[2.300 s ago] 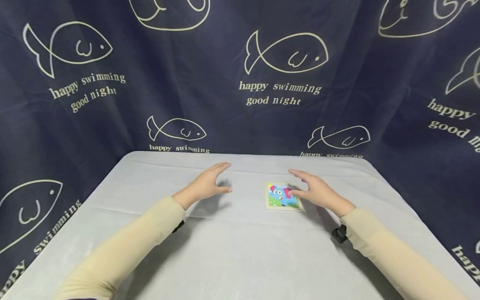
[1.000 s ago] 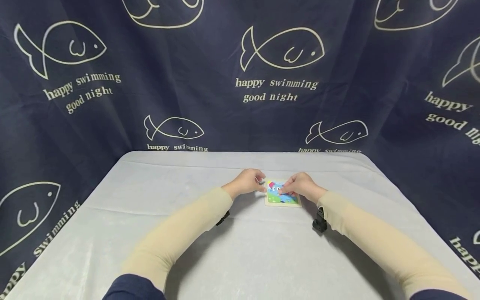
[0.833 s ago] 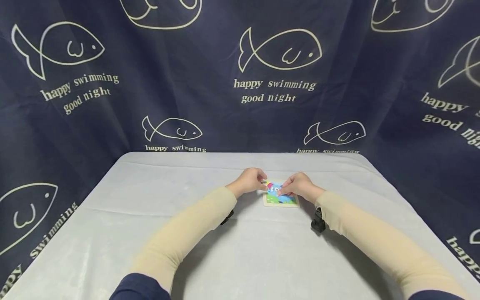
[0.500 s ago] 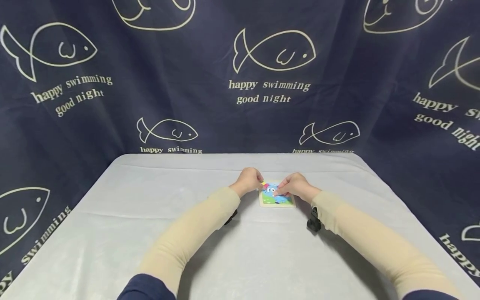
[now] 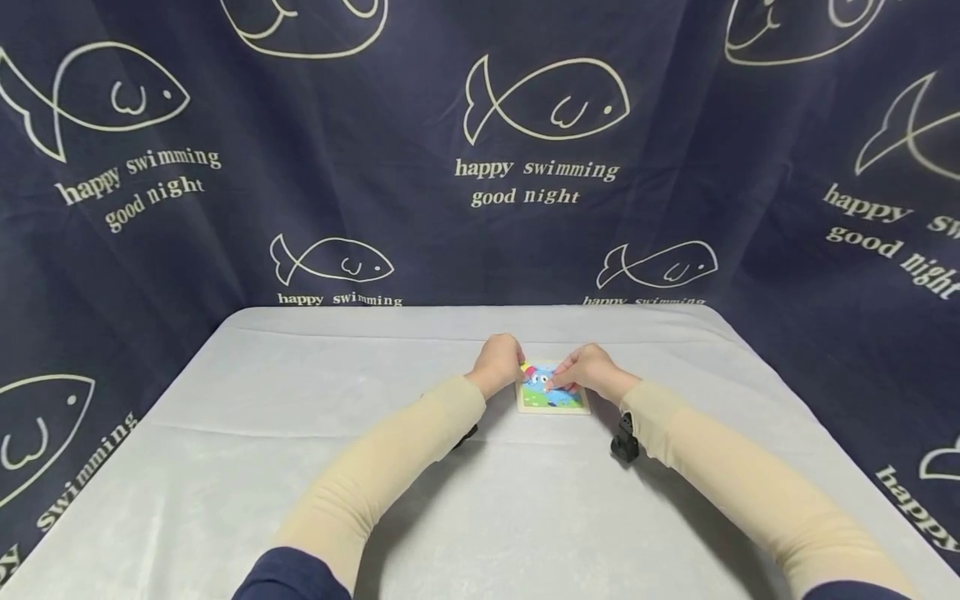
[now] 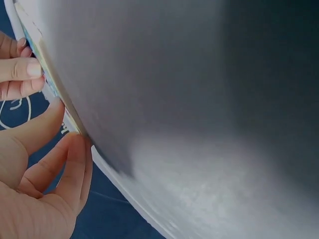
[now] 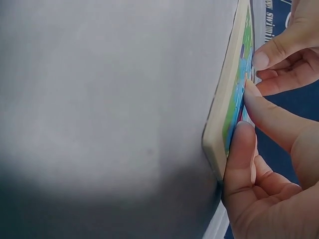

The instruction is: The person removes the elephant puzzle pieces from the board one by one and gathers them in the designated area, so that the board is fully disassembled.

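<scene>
A small square wooden jigsaw puzzle point(image 5: 553, 401), its picture a blue elephant with pink ears on green, lies flat on the table. My left hand point(image 5: 497, 363) holds its left edge; in the left wrist view the thumb is over the top of the puzzle point(image 6: 56, 85) and the fingers point(image 6: 76, 149) are at the rim. Across the picture's right half comes my right hand point(image 5: 592, 372), thumb and index pinching at the face. In the right wrist view the pale frame point(image 7: 217, 134) shows side-on. My fingers hide whether a loose piece is between them.
A pale grey cloth covers the table point(image 5: 525, 517). Behind it and at both sides hangs a dark blue curtain point(image 5: 420, 167) printed with fish and lettering. A black wrist device point(image 5: 625, 442) sits under my right wrist.
Both hands, earlier apart and spread, have come in to the puzzle. The left hand moved right and closed on its left edge; the right hand's fingers drew together on the picture.
</scene>
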### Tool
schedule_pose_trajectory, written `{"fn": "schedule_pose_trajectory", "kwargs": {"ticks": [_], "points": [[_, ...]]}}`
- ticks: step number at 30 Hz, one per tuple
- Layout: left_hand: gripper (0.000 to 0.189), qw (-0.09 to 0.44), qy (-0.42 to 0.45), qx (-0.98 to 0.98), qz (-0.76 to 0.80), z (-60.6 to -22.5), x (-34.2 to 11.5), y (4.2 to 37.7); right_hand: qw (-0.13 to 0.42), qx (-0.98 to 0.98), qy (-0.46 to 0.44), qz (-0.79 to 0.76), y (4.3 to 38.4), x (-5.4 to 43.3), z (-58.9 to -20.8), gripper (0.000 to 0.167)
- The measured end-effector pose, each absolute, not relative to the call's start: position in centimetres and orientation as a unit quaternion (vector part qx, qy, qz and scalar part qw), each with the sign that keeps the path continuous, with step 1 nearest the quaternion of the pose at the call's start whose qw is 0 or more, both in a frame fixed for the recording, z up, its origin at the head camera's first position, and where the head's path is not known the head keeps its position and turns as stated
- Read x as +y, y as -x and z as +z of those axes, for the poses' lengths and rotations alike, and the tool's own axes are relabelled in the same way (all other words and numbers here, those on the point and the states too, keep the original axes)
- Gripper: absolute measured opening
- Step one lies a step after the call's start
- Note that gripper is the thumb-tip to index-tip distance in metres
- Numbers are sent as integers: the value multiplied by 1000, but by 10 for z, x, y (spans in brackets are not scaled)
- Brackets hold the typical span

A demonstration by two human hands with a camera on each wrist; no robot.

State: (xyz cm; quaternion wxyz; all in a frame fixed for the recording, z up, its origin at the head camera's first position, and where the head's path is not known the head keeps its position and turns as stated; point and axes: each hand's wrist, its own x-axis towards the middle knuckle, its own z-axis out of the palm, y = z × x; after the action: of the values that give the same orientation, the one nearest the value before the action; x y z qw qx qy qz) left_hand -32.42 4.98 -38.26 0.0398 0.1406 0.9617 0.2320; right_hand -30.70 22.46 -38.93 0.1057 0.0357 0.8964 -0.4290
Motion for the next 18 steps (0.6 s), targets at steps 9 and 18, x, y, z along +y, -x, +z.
{"fn": "schedule_pose_trajectory", "kwargs": {"ticks": [9, 18], "points": [[25, 37, -151, 958, 241, -384, 45, 327, 106, 899, -41, -423, 307, 225, -387, 29], [27, 43, -138, 951, 274, -389, 45, 328, 104, 899, -34, -424, 306, 224, -388, 29]]}}
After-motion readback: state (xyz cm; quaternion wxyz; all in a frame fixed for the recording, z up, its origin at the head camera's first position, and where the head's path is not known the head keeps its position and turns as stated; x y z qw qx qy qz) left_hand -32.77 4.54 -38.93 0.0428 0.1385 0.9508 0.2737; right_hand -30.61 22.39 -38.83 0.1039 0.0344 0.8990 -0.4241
